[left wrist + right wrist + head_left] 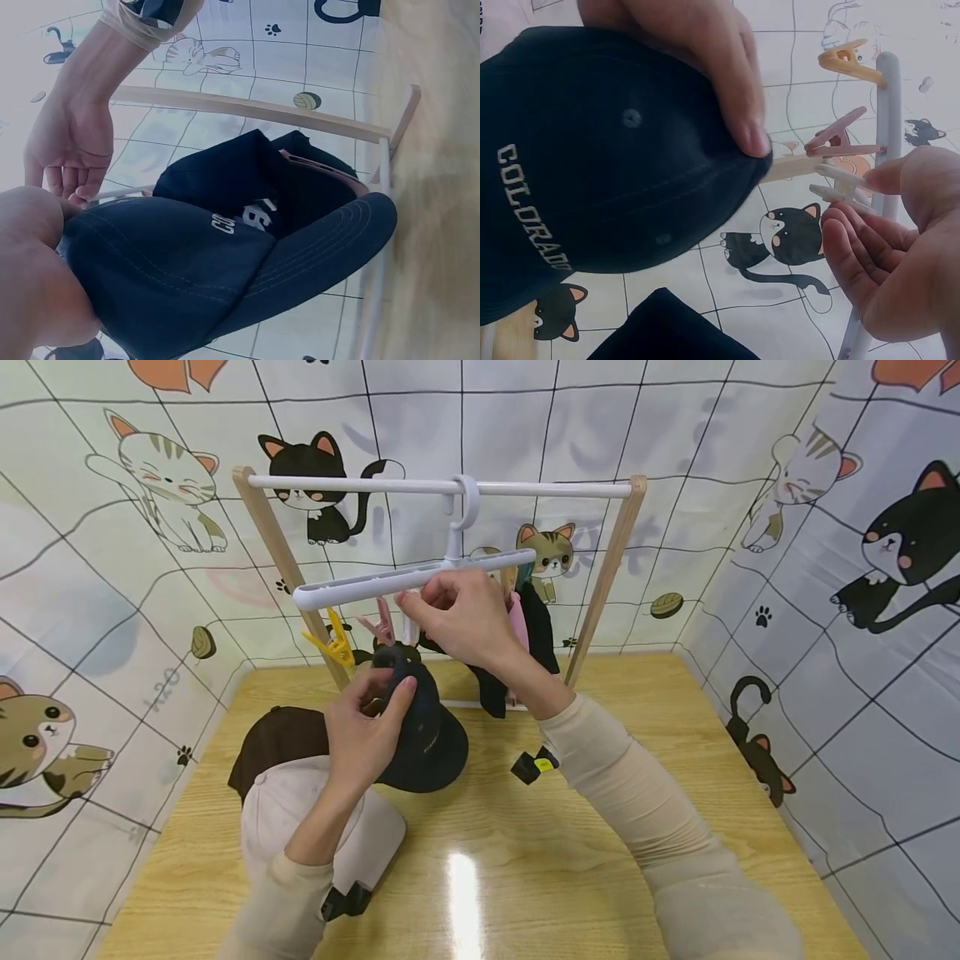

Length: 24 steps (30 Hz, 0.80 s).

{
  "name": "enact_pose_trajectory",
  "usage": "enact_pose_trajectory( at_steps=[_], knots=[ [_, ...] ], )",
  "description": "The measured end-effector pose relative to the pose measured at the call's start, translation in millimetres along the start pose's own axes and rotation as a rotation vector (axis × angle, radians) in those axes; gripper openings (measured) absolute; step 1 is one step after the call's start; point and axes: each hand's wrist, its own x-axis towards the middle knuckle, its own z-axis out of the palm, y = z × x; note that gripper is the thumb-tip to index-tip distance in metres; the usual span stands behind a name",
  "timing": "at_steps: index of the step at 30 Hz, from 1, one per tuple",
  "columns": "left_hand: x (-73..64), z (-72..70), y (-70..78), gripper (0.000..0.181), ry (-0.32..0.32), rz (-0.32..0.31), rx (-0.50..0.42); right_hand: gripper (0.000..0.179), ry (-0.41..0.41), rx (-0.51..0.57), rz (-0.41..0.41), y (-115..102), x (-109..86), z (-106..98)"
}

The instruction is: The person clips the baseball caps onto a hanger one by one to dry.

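In the head view my left hand (360, 727) grips a dark navy baseball cap (427, 747) by its crown, brim pointing down and away. Lettering shows on its front in the right wrist view. Just above it, my right hand (468, 622) pinches a white clothespin (847, 187) between thumb and fingers. This clip hangs from a white hanger (352, 587) hooked on the rack's rail. The cap's top is close to the clip but apart from it in the right wrist view. Beside it on the hanger are a pink clothespin (840, 139) and a yellow clothespin (851, 64).
A rack with a white rail (345, 485) and wooden legs (607, 585) stands on the wooden table (570, 860). Dark clothlike items (536, 627) hang behind my right hand. A brown cap (281, 739) and a pale cap (277, 806) lie at the left.
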Motion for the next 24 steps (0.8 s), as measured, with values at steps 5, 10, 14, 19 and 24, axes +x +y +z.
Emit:
enact_pose_trajectory(
  at_steps=[5,10,14,19,24],
  knots=[
    [6.8,2.5,5.7,0.029,0.027,0.052,0.050,0.029,0.016,-0.011,-0.014,0,-1.1,1],
    [12.4,4.7,8.1,0.031,0.064,0.135,0.087,0.028,0.035,-0.030,-0.022,-2,-1.8,2],
    [17.2,5.4,10.8,0.029,0.083,0.188,0.096,0.028,0.042,-0.030,-0.031,-2,-2.0,2],
    [22.8,6.8,12.8,0.027,0.104,0.243,0.089,0.026,0.049,-0.022,-0.036,0,-2.0,3],
    [28.3,9.1,12.9,0.021,0.127,0.297,0.071,0.027,0.065,-0.033,-0.043,2,-0.9,4]
  ],
)
